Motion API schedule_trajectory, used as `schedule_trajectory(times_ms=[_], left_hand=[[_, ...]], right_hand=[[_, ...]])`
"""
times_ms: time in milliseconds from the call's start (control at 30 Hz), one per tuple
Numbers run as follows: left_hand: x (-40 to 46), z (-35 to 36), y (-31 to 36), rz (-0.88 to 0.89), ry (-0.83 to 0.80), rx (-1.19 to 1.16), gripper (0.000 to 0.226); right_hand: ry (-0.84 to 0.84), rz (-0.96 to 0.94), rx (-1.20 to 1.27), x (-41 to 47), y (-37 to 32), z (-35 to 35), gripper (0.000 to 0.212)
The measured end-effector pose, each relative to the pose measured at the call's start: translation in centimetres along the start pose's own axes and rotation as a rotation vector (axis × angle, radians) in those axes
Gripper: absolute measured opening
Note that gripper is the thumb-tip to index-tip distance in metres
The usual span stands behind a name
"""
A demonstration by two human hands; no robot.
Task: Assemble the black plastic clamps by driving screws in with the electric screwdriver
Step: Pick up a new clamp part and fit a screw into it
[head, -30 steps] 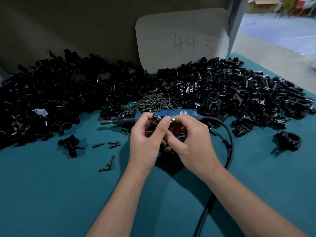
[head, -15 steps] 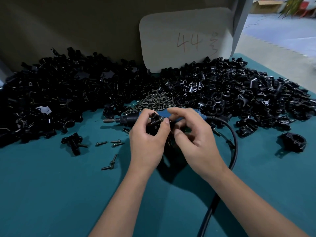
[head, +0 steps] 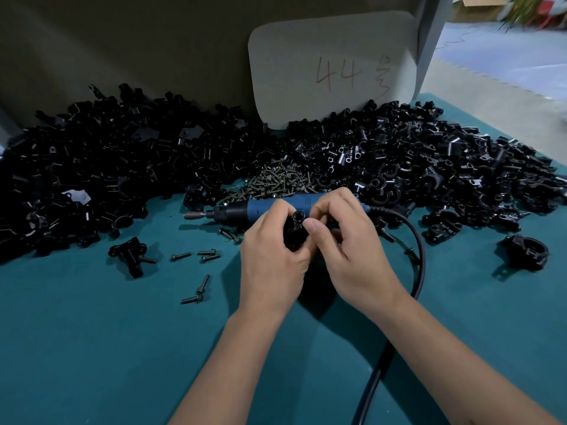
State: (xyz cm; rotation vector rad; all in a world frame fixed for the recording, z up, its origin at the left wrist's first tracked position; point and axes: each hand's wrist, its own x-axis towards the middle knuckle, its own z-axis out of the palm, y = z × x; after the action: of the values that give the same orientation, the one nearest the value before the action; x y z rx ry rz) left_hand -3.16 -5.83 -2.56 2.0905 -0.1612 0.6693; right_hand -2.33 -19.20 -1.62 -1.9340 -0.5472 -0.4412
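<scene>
Above the green table (head: 92, 348): both hands meet.
Left hand (head: 271, 259): fingers curl round the black clamp (head: 296, 228).
Right hand (head: 352, 250): thumb and fingers pinch the same clamp.
Screwdriver (head: 245, 210): lying just behind, ungripped.
Screws (head: 276, 182): heaped behind it.

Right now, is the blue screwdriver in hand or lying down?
Lying down: the blue screwdriver rests on the table behind both hands.
</scene>
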Motion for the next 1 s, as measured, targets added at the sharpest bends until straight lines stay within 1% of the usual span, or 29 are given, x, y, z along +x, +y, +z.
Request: schedule_trajectory(times_ms=[167, 267, 367, 467, 500, 567, 600, 667, 733, 800, 900, 1000], left_hand=[[-0.2, 0.0, 0.4, 0.02, -0.06, -0.04, 0.038], [-0.3, 0.0, 0.6, 0.029, -0.106, -0.029, 0.044], [-0.5, -0.1, 0.8, 0.046, -0.113, 0.019, 0.043], [-0.4, -0.3, 1.0, 0.083, -0.1, 0.057, 0.029], [-0.4, -0.5, 0.9, 0.099, -0.12, 0.038, 0.026], [-0.2, -0.7, 0.9, 0.137, -0.182, -0.022, 0.03], [-0.2, -0.8, 0.8, 0.151, -0.205, -0.048, 0.031], [-0.1, -0.8, 0.9, 0.129, -0.213, -0.098, 0.026], [0.0, -0.6, 0.7, 0.059, -0.181, -0.138, 0.023], [0.0, -0.5, 0.3, 0.013, -0.142, -0.148, 0.027], [0.0, -0.5, 0.3, -0.002, -0.089, -0.171, 0.027], [0.2, -0.6, 0.2, -0.02, 0.035, -0.143, 0.024]], right_hand=[[0.02, -0.116, -0.153, 0.4, 0.6, -0.6, 0.032], [0.042, -0.166, -0.203, 0.5, 0.5, -0.6, 0.044], [0.061, -0.191, -0.234, 0.6, 0.5, -0.6, 0.045], [0.084, -0.168, -0.241, 0.5, 0.4, -0.7, 0.042], [0.09, -0.152, -0.224, 0.4, 0.3, -0.7, 0.04], [0.117, -0.111, -0.146, 0.2, 0.1, -0.6, 0.036], [0.133, -0.082, -0.091, 0.1, 0.0, -0.5, 0.037], [0.146, -0.016, 0.016, 0.0, -0.2, -0.4, 0.045], [0.134, 0.061, 0.12, -0.1, -0.5, -0.3, 0.051], [0.148, 0.167, 0.234, -0.2, -0.8, 0.1, 0.055], [0.225, 0.303, 0.351, -0.6, -1.5, 0.8, 0.056], [0.258, 0.408, 0.42, -1.4, -2.4, 2.3, 0.051]])
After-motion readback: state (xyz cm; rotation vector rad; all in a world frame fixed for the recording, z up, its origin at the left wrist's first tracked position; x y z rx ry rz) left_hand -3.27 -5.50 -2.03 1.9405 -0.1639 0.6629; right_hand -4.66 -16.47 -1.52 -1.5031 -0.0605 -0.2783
